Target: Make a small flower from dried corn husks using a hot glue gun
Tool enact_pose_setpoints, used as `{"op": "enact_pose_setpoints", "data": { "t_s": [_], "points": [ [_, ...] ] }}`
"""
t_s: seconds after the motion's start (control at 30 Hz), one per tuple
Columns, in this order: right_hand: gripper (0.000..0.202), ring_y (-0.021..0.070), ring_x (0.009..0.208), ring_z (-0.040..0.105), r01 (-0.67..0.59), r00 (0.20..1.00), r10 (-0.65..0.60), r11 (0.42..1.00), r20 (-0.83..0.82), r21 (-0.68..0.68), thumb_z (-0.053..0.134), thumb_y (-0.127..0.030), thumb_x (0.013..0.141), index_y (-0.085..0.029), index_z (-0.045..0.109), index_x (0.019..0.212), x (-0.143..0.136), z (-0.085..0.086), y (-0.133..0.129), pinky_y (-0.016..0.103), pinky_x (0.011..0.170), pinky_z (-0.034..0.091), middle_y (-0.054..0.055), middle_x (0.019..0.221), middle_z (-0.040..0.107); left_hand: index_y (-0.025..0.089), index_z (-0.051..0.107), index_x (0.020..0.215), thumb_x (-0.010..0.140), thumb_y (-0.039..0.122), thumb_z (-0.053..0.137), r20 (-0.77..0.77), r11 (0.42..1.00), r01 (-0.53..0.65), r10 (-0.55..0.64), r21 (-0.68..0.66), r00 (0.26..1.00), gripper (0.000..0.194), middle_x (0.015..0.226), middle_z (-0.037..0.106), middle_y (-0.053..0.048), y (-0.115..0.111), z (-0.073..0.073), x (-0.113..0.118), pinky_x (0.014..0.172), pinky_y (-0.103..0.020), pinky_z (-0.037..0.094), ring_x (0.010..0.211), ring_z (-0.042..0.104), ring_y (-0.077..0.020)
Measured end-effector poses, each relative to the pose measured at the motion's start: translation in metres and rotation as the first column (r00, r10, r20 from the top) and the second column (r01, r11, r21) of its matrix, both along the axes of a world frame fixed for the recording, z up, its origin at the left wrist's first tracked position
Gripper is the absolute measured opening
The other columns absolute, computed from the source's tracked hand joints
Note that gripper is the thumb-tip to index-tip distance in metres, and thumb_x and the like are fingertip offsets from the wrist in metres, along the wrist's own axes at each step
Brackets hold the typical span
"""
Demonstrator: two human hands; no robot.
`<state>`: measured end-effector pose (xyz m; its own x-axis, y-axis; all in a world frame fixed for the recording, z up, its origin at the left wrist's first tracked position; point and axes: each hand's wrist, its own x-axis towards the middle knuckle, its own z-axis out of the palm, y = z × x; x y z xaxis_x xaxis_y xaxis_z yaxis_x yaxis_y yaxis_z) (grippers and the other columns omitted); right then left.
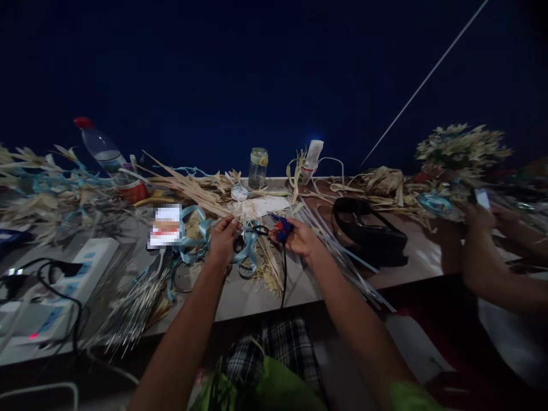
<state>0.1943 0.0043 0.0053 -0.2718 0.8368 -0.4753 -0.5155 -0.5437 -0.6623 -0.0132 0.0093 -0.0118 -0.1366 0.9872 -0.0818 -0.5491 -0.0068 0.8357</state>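
My right hand (pixel 301 237) has its fingers closed around the blue corded tool (pixel 283 229), which sits in front of me, above the table (pixel 257 298). My left hand (pixel 224 235) is just left of that tool, fingertips drawn together; I can't tell what, if anything, is between them. Blue ribbon (pixel 192 242) loops beneath and left of the tool, among dry husks (pixel 270 273).

Toward me from the tool, a strip of grey tabletop shows between the husks and the near edge, and the black cord (pixel 284 277) drops toward that edge. To the tool's right, pale sticks (pixel 338 249) slant out past the edge, with a black headset (pixel 379 246) beyond them and more tabletop further right. Well left of the tool, silver wires (pixel 139 298) reach the near edge beside a power strip (pixel 88 274). Behind the tool stands a clear bottle (pixel 258 169).
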Motion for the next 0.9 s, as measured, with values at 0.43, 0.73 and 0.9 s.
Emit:
{"op": "enact_pose_setpoints", "data": {
  "t_s": [0.43, 0.73, 0.9],
  "points": [
    [0.020, 0.0120, 0.055, 0.054, -0.287, 0.453, -0.328, 0.827, 0.829, 0.484, 0.051, -0.030, 0.071, -0.017, 0.065, 0.079, -0.006, 0.020, -0.016, 0.024, 0.056, 0.042, 0.000, 0.062, 0.061, 0.014, 0.055, 0.074, 0.058, 0.029, 0.071, -0.025, 0.996, 0.090, -0.090, 0.010, 0.996, 0.027, 0.055, 0.053, 0.003, -0.004, 0.004, 0.001, 0.037, -0.014, 0.027, 0.041, 0.041, -0.0022],
    [0.017, 0.0077, 0.046, 0.047, -0.140, 0.778, -0.283, 0.791, 0.561, 0.595, 0.053, -0.027, 0.065, -0.017, 0.055, 0.078, -0.088, 0.002, 0.015, 0.021, 0.049, 0.038, -0.005, 0.056, 0.052, 0.015, 0.056, 0.077, 0.056, 0.030, 0.072, -0.026, 0.991, 0.130, -0.130, -0.016, 0.991, 0.030, 0.056, 0.054, 0.003, -0.001, -0.001, 0.000, 0.038, -0.015, 0.029, 0.040, 0.043, -0.0037],
    [0.019, 0.0066, 0.042, 0.045, -0.054, 0.851, -0.281, 0.794, 0.444, 0.606, 0.057, -0.031, 0.062, -0.018, 0.051, 0.076, -0.097, -0.007, 0.020, 0.020, 0.045, 0.036, -0.006, 0.058, 0.052, 0.014, 0.058, 0.077, 0.058, 0.030, 0.070, -0.113, 0.997, 0.066, -0.063, 0.025, 0.992, 0.027, 0.058, 0.055, 0.003, 0.003, -0.008, 0.001, 0.049, -0.019, 0.039, 0.049, 0.050, -0.0069]
  ]
}}
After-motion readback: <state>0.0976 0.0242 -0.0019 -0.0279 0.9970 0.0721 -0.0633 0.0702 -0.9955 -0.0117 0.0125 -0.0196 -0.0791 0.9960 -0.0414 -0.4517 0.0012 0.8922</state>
